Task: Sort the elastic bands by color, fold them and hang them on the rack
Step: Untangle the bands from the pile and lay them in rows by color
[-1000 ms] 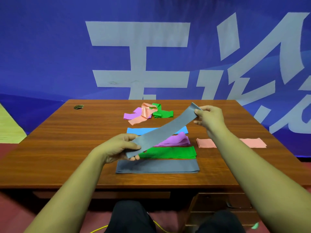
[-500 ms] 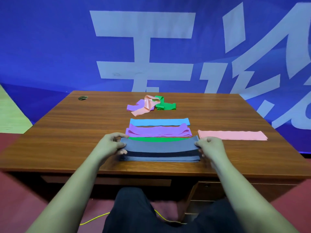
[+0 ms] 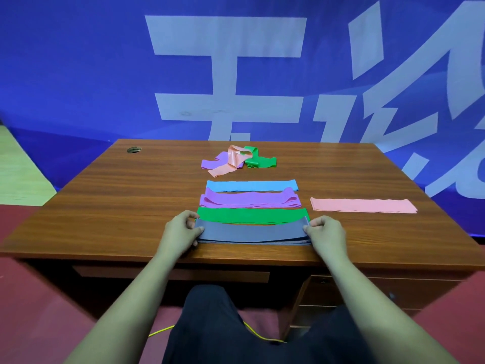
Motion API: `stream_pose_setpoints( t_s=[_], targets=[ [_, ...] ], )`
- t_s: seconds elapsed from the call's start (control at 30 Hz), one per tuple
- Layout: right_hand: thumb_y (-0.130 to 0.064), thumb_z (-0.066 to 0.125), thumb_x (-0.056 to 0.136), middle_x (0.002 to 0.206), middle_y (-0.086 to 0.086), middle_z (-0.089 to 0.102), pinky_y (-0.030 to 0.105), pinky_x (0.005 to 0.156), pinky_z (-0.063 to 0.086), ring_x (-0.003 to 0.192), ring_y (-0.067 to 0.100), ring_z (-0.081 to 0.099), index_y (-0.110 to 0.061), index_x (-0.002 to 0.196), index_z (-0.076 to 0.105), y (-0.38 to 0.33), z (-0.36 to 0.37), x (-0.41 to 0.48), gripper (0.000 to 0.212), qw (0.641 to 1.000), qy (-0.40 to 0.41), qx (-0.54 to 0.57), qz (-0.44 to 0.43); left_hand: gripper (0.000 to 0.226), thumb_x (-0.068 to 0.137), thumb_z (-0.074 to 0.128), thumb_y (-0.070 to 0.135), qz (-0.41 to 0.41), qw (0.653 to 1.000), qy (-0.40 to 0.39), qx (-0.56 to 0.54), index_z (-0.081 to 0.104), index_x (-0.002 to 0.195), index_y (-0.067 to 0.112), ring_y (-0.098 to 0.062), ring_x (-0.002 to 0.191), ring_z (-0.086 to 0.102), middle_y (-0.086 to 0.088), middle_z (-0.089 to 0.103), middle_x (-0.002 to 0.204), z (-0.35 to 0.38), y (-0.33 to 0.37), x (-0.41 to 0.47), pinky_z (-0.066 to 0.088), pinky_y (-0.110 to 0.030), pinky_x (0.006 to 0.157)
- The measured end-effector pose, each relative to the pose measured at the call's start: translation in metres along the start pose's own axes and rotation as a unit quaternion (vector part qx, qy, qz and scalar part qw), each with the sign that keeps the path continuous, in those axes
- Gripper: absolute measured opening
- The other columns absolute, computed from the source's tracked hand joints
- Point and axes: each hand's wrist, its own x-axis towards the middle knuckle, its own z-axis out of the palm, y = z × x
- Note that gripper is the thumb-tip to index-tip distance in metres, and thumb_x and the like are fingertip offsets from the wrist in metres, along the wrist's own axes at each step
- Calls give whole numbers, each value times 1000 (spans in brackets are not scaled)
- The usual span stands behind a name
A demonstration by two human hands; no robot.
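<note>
Grey band (image 3: pixel 252 231) is now settling onto the grey stack, I'm pinching its ends with both hands, left (image 3: pixel 181 228) and right (image 3: pixel 325 231), squaring edges before the unsorted pile (image 3: pixel 237 160).

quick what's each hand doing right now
Left hand: closed, pinching the left end of the grey band on the grey stack.
Right hand: closed, pinching the right end of the same band.

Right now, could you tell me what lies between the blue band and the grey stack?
Head view: the purple bands, then the green bands.
</note>
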Motion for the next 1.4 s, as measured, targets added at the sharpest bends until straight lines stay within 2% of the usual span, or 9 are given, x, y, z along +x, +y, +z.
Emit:
stream_pose_setpoints(
  t_s=[0.23, 0.33, 0.43, 0.63, 0.83, 0.93, 1.07, 1.27, 1.4],
  targets=[
    [-19, 72, 80, 93, 9, 66, 34, 78, 46, 93, 29, 61, -16, 83, 65, 22, 16, 0, 9, 997, 4, -74, -32, 41, 84, 69, 25, 26, 990, 21, 135, 62, 125, 20, -24, 93, 61, 0, 52, 98, 11, -7, -2, 50, -35, 84],
    [-19, 70, 84, 105, 10, 58, 34, 83, 47, 98, 27, 59, -12, 103, 64, 18, 15, -3, 21, 993, 4, -105, -57, 41, 85, 67, 32, 11, 986, 39, 162, 60, 124, 23, -26, 96, 59, 1, 39, 105, 11, -5, -6, 49, -36, 80],
    [-14, 62, 84, 109, 13, 57, 36, 87, 47, 103, 31, 58, -6, 111, 64, 6, 14, 5, 28, 988, 12, -115, -98, 29, 84, 64, 27, 50, 981, 83, 170, 63, 112, 18, -28, 106, 49, -3, 43, 103, 9, -1, -2, 46, -37, 85],
    [-18, 56, 87, 116, 14, 57, 38, 93, 44, 109, 31, 55, -6, 115, 62, -44, 28, 41, 31, 976, -43, -123, -174, 19, 84, 62, 17, 95, 980, 74, 156, 65, 101, 12, -32, 109, 42, -10, 49, 103, 6, 30, 43, 35, -35, 96],
    [-22, 54, 88, 118, 15, 56, 39, 93, 45, 111, 34, 54, -4, 118, 61, -87, 62, 93, 36, 957, -79, -175, -217, 19, 80, 61, 13, 111, 981, 32, 153, 67, 98, 9, -29, 100, 52, -8, 51, 97, 15, 61, 117, 42, -34, 85],
    [-22, 53, 88, 117, 17, 56, 39, 93, 46, 111, 34, 54, -3, 115, 61, -106, 87, 120, 34, 946, -94, -196, -239, 20, 79, 59, 13, 89, 985, 14, 149, 68, 97, 10, -28, 97, 55, -4, 51, 95, 25, 66, 156, 44, -33, 83],
    [-22, 52, 87, 113, 16, 57, 40, 88, 47, 107, 34, 55, -3, 110, 61, -129, 124, 154, 31, 930, -113, -226, -267, 26, 81, 61, 16, 18, 989, 27, 143, 66, 104, 7, -34, 104, 55, -15, 58, 107, 37, 50, 208, 46, -39, 90],
    [-24, 54, 87, 113, 13, 55, 41, 84, 48, 108, 33, 53, -8, 113, 61, -146, 178, 190, 31, 894, -161, -256, -331, 57, 80, 60, 46, -120, 973, 34, 196, 57, 116, 2, -43, 116, 50, -24, 58, 122, 53, 26, 254, 42, -42, 96],
    [-22, 56, 87, 113, 11, 55, 41, 85, 50, 107, 31, 54, -11, 113, 63, -147, 198, 195, 30, 879, -199, -253, -351, 41, 80, 57, 40, -126, 965, 55, 223, 65, 107, 10, -41, 114, 49, -20, 59, 120, 63, 16, 265, 40, -41, 95]
  ],
)
